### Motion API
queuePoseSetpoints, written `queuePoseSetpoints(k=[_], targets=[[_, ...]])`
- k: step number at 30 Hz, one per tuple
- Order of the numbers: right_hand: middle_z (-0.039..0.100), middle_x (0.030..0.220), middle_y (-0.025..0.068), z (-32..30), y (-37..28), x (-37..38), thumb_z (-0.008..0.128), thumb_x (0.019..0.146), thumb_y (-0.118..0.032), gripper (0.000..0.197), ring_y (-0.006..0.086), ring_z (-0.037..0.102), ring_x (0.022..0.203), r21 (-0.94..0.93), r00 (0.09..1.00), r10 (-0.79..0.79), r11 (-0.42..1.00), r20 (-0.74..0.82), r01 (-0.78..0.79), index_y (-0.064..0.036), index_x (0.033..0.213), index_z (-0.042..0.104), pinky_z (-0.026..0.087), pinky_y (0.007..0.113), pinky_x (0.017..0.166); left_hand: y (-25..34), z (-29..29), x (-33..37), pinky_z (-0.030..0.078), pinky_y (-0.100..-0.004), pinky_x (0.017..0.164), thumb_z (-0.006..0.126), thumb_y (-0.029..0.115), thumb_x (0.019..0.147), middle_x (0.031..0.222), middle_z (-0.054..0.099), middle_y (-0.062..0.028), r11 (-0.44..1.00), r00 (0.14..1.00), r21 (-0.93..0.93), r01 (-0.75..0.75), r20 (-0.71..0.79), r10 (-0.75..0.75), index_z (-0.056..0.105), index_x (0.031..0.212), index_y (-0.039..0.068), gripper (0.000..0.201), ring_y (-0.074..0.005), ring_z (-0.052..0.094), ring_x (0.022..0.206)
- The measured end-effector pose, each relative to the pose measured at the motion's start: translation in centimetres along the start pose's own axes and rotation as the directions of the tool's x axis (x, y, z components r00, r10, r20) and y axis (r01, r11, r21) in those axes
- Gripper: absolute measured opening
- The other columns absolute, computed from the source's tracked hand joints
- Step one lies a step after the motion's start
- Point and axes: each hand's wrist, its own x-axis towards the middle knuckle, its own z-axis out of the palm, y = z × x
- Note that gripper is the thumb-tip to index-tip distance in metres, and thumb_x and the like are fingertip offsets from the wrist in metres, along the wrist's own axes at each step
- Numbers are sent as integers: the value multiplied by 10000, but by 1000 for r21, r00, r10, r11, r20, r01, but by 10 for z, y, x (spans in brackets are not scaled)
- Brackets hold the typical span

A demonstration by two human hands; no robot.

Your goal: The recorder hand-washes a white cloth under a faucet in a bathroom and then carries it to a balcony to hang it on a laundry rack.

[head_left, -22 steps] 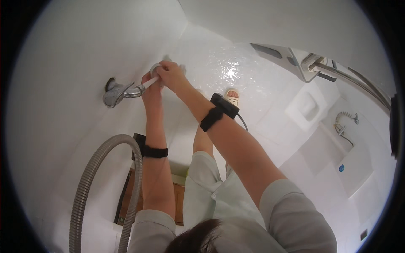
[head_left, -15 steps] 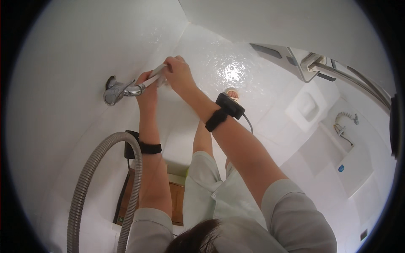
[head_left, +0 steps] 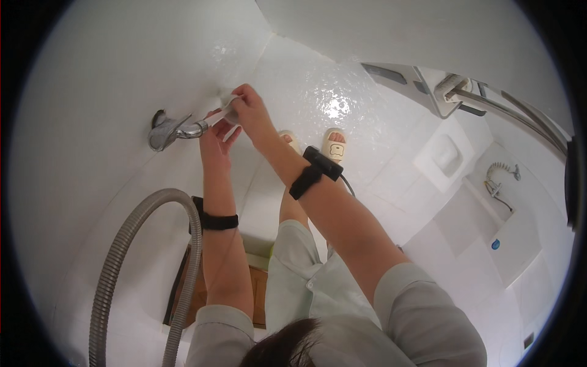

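A chrome tap (head_left: 166,131) juts from the wall at the left, and a white stream of water (head_left: 216,118) runs from its spout. My right hand (head_left: 252,115) is closed, its fingers pinching a small whitish-grey thing (head_left: 232,113) where the stream meets it; its kind I cannot make out. Just below the spout, my left hand (head_left: 215,145) has its fingers apart and partly curled, close to that thing. Part of the left hand lies behind the stream.
A ribbed metal hose (head_left: 116,263) arches at the lower left beside my left forearm. Wet floor shines around my slippers (head_left: 334,147). At the right are a white-grey wall unit (head_left: 422,92) with metal bars, a squat toilet (head_left: 443,156) and a coiled hose (head_left: 498,171).
My left hand has lowered slightly and its fingers have spread. The right hand has turned, drawing the whitish-grey thing into a shorter, bunched shape. Both slippers now show.
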Motion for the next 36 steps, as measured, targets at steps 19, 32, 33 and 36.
queuePoseSetpoints(k=[19,32,33,36], targets=[[599,835,161,-1,-12,9,457,809,-189,246,269,600,743,-465,922,-274,802,273,375,-58,995,550,452,402,683,-4,-13,5,424,-330,872,420,282,922,1187,490,-41,958,993,264,-109,-14,117,430,1222,34,390,-170,479,1079],[539,950,116,-5,-32,-3,518,768,-21,346,176,520,879,94,949,107,986,297,-141,-11,1110,461,431,281,752,4,-24,4,402,-310,876,458,194,908,1089,525,-66,957,959,83,-278,84,271,488,1121,23,275,-151,497,1027],[541,941,114,-6,-32,-3,530,765,-19,348,171,526,855,140,950,103,979,296,-150,-12,1106,459,435,280,732,3,-28,5,402,-310,876,458,194,908,1089,525,-66,957,959,81,-277,86,270,488,1121,23,275,-151,497,1027],[550,917,104,-8,-31,-5,553,764,-24,337,161,536,807,90,956,72,991,284,-102,-18,1088,463,443,277,699,0,-31,4,392,-266,822,478,125,858,981,524,-40,912,925,187,-365,-36,378,518,1019,24,195,-139,510,909]])
